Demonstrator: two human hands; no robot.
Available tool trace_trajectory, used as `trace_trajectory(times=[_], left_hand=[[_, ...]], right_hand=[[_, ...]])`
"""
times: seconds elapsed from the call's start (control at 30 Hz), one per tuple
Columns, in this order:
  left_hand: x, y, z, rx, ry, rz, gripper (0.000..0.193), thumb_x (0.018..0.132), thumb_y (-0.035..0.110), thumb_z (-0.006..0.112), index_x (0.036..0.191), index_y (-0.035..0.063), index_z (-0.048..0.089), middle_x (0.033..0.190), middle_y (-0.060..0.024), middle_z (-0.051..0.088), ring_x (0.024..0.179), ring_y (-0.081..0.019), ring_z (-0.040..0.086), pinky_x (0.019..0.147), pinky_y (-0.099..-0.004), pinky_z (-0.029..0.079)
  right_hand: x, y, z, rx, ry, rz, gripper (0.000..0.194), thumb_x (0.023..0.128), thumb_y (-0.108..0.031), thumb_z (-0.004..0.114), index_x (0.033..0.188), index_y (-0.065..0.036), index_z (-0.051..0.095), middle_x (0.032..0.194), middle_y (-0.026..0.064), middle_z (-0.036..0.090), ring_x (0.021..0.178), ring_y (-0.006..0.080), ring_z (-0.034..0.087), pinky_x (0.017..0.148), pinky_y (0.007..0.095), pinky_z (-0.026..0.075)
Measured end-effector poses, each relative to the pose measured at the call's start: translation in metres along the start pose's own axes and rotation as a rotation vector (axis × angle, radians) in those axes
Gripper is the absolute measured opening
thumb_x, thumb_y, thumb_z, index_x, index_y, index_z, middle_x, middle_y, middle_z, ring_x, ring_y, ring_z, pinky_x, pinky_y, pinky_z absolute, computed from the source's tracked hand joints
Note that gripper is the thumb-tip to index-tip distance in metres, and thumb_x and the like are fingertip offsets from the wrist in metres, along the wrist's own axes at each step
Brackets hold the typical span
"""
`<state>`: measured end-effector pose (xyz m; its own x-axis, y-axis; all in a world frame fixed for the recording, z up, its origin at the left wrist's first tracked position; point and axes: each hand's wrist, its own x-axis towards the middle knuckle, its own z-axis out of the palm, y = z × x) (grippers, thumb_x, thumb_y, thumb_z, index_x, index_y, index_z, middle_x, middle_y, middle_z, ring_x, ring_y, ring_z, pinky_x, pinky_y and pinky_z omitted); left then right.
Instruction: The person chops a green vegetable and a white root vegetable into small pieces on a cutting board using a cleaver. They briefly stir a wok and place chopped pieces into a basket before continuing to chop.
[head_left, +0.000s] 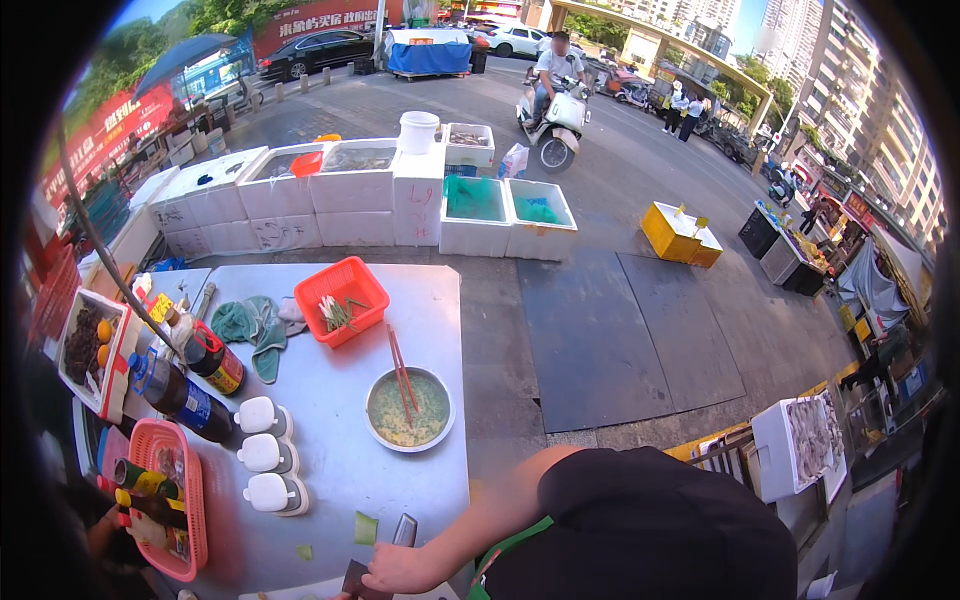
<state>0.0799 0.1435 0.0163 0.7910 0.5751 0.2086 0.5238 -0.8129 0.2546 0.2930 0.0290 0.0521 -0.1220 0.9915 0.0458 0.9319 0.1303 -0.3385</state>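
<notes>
My right hand (397, 568) comes in from the lower right, closed around a knife with a metal handle (405, 529) and a broad dark blade (358, 579). The blade is over a white cutting board (431, 592), cut off by the bottom edge. A sliver of skin beside the blade appears to be my left hand (343, 596); the rest is out of view. Pieces of pale green vegetable (366, 528) lie on the metal table (337, 480). Farther up stands a steel bowl (369, 427) of yellowish liquid with green bits, red chopsticks (400, 367) resting in it.
A red basket (367, 324) holds scallions; near it lies a green cloth (259, 330). Large sauce bottles (196, 409), white lidded containers (271, 493) and a pink basket (196, 517) line the left. Foam boxes (352, 195) stand beyond the table. A person rides a scooter (566, 112) on the road.
</notes>
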Motion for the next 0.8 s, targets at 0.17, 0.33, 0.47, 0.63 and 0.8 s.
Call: trace_trajectory(times=[0.17, 0.33, 0.47, 0.63, 0.8], left_hand=[[0.017, 0.017, -0.002, -0.23, 0.244, 0.0, 0.014, 0.083, 0.007, 0.059, 0.092, 0.0029, 0.05, 0.091, -0.0147, 0.049, 0.089, -0.0355, 0.049, 0.087, -0.0478, 0.038], [-0.005, 0.002, 0.001, -0.204, 0.119, -0.141, 0.019, 0.083, 0.005, 0.065, 0.1, 0.0069, 0.055, 0.101, -0.0118, 0.055, 0.099, -0.0339, 0.052, 0.091, -0.0468, 0.036], [-0.028, -0.025, -0.001, -0.049, 0.141, -0.269, 0.031, 0.08, 0.003, 0.069, 0.108, 0.0103, 0.057, 0.11, -0.0097, 0.055, 0.107, -0.0298, 0.053, 0.096, -0.0452, 0.037], [-0.056, -0.051, -0.015, -0.127, 0.231, -0.567, 0.021, 0.083, 0.004, 0.069, 0.104, 0.0071, 0.062, 0.105, -0.0108, 0.059, 0.103, -0.0313, 0.056, 0.091, -0.0425, 0.044], [-0.025, -0.013, -0.002, -0.377, 0.195, -0.615, 0.016, 0.084, 0.006, 0.068, 0.1, 0.0047, 0.066, 0.101, -0.012, 0.062, 0.1, -0.0322, 0.058, 0.087, -0.0416, 0.048]], right_hand=[[-0.004, -0.006, -0.027, 0.011, -0.049, -0.018, 0.013, 0.083, -0.016, 0.057, 0.083, -0.004, 0.054, 0.066, 0.008, 0.061, 0.065, 0.0272, 0.064, 0.068, 0.0399, 0.043], [-0.02, -0.006, -0.041, 0.064, -0.074, -0.076, 0.013, 0.079, -0.012, 0.06, 0.089, -0.006, 0.053, 0.076, 0.0089, 0.063, 0.072, 0.028, 0.065, 0.07, 0.0401, 0.045], [-0.032, -0.001, -0.043, 0.108, -0.086, -0.154, 0.023, 0.072, -0.006, 0.066, 0.09, -0.007, 0.052, 0.077, 0.0078, 0.064, 0.074, 0.0274, 0.065, 0.07, 0.04, 0.045], [-0.068, 0.024, -0.054, 0.341, -0.173, 0.09, 0.025, 0.071, -0.003, 0.069, 0.086, -0.007, 0.05, 0.071, 0.0086, 0.06, 0.066, 0.0277, 0.061, 0.063, 0.0381, 0.044], [-0.122, 0.053, -0.056, 0.589, -0.068, 0.631, 0.022, 0.075, -0.004, 0.07, 0.084, -0.005, 0.051, 0.073, 0.01, 0.063, 0.07, 0.0212, 0.065, 0.065, 0.0324, 0.049]])
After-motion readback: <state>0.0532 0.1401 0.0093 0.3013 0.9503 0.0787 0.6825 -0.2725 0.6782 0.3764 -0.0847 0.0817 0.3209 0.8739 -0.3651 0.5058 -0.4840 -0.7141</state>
